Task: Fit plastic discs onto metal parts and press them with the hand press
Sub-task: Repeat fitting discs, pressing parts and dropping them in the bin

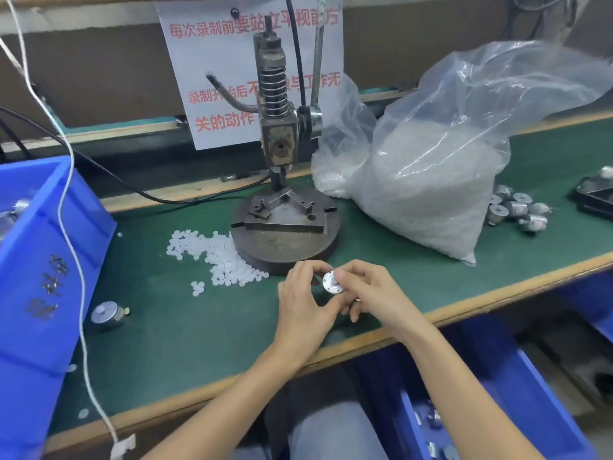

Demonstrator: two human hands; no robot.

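Your hands meet just in front of the round base of the hand press [282, 137], low over the counter [185, 330]. Your left hand [303, 303] curls in from the left, its grip closed by thumb and fingertips on the rim of the round metal part [329, 283]. The part's flat face, with its small holes, tilts up toward you. Your right hand [368, 290] comes in from the right with its grip closed on the same part, thumb laid over the right side of the face (whether a disc sits under that thumb, I cannot tell). Its lower fingers are tucked beneath and hard to make out.

A loose pile of plastic discs [219, 257] lies on the counter left of the press base, touching it. The blue bin [36, 267] at your left is cut off by the frame, and its contents are blurred. The clear plastic bag [431, 180] right of the press holds a white mass too blurred to resolve into pieces. A heap of metal parts [515, 209] lies just beside it. The lower blue bin [497, 410], below the counter edge, holds a few pale, blurred pieces.
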